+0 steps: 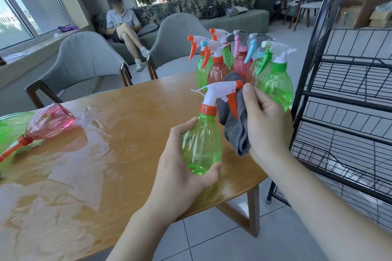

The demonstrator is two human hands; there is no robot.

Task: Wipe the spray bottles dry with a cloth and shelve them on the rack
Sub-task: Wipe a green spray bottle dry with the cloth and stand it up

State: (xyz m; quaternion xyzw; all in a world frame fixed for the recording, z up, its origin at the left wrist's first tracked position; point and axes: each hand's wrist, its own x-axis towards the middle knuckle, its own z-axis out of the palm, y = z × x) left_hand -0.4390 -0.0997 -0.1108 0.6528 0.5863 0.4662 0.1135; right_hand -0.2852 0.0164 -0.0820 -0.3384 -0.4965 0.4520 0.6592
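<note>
My left hand (180,167) grips a green spray bottle (201,144) by its body and holds it upright above the table's right end. The bottle has a white head and an orange trigger and collar. My right hand (265,123) holds a grey cloth (235,127) against the bottle's trigger and neck. Behind them several green and red spray bottles (275,85) stand upright in a cluster on the wooden table (131,112). A black wire rack (350,101) stands to the right of the table, its shelves bare.
A pink bottle (51,123) lies on its side at the table's left end, next to a green one (10,129). Water is spread over the table's left half. Two grey chairs (84,59) stand behind the table. A person sits on a sofa further back.
</note>
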